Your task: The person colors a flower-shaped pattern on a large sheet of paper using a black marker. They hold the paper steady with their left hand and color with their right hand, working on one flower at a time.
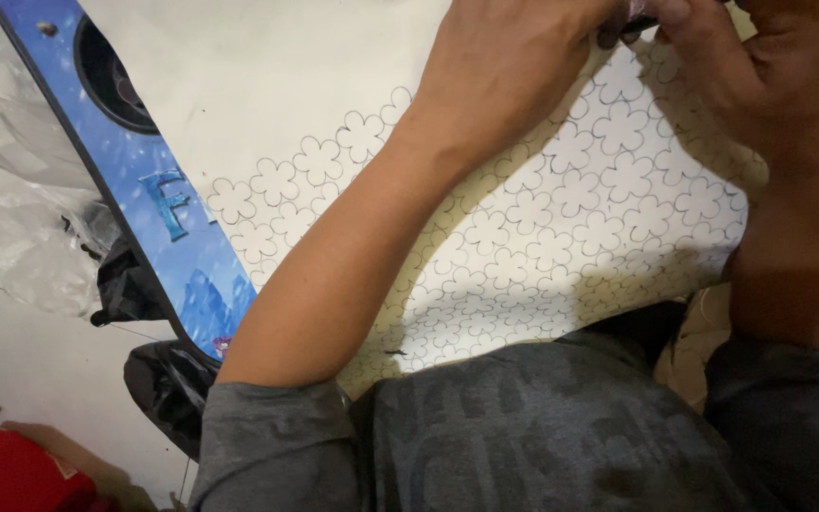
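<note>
At twelve o'clock our left hand (pixel 514 66) and right hand (pixel 722 66) meet at the top edge, fingers (pixel 680 14) pinched together on a small dark object (pixel 629 21), mostly hidden, so we cannot tell what it is. Beneath them lies a white sheet (pixel 561 218) printed with flower outlines. At nine o'clock a blue board (pixel 158 194) runs diagonally, touching the sheet's edge. Clear plastic wrap (pixel 21 190) lies on the tiled floor (pixel 40 360) beyond it.

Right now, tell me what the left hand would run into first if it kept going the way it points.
The left hand points toward the top right, where the right hand meets it around a small dark object. That object, then the right hand's fingers, would likely come first; depth is unclear.
</note>
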